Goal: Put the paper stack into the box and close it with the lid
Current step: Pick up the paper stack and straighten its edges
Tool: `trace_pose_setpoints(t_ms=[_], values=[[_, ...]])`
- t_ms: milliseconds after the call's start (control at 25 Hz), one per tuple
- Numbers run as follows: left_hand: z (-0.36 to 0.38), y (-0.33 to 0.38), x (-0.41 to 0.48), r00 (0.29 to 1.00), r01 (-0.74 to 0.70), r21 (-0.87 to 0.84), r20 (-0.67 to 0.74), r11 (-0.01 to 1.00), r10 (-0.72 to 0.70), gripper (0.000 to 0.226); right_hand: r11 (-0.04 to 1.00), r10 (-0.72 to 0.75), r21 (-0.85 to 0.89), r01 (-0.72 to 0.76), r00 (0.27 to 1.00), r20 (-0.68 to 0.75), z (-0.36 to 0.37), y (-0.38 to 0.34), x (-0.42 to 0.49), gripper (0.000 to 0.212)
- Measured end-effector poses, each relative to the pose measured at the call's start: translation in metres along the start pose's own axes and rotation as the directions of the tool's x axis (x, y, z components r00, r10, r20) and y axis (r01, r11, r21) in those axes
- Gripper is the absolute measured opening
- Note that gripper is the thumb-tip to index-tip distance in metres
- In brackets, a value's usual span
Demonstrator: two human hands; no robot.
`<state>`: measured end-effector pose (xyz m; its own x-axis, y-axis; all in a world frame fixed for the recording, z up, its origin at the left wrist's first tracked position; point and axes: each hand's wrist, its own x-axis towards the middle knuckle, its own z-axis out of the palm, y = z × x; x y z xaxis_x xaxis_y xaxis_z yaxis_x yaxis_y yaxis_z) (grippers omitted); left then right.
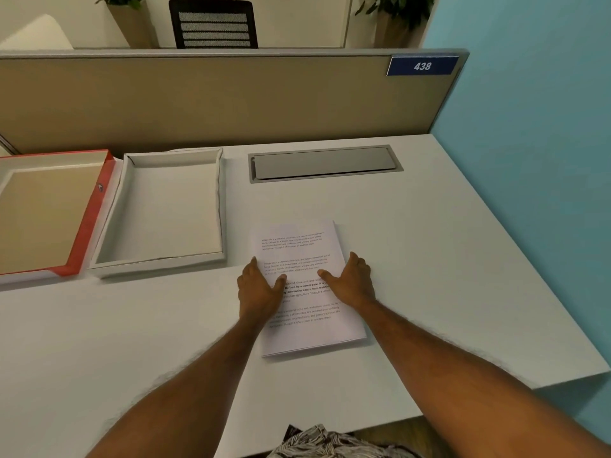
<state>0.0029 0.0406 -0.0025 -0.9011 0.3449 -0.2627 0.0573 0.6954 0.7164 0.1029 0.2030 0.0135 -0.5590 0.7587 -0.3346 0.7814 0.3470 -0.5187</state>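
Observation:
A stack of white printed paper [297,246] lies flat on the desk in front of me. My left hand [258,289] rests on its left edge and my right hand [353,282] on its right edge, thumbs lying on the top sheet, fingers along the sides. The stack is still flat on the desk. To the left stands an empty white box [168,266], open side up. Further left, at the frame's edge, lies the red lid [89,223], turned inside up and showing a tan inner face.
A grey cable hatch [325,163] is set into the white desk [429,259] behind the paper. A beige partition [215,100] with a blue "438" sign [422,66] bounds the far side. The desk's right edge runs diagonally beside a blue wall.

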Motion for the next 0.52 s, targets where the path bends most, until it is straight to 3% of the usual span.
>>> trace_pose_setpoints(t_ms=[200, 360, 520], values=[[0.004, 0.003, 0.008, 0.997, 0.064, -0.063, -0.042, 0.996, -0.067, 0.085, 0.998, 0.054, -0.013, -0.054, 0.998, 0.014, 0.006, -0.011, 0.007, 0.089], [-0.010, 0.001, 0.028, 0.983, 0.185, -0.270, 0.027, 0.945, -0.184, 0.079, 0.973, 0.194, 0.107, -0.202, 0.978, 0.079, -0.005, -0.014, 0.026, 0.083], [-0.017, -0.001, 0.034, 0.980, 0.197, -0.199, 0.069, 0.960, -0.187, 0.077, 0.923, 0.217, 0.284, -0.258, 0.962, 0.168, -0.014, -0.009, 0.040, 0.074]])
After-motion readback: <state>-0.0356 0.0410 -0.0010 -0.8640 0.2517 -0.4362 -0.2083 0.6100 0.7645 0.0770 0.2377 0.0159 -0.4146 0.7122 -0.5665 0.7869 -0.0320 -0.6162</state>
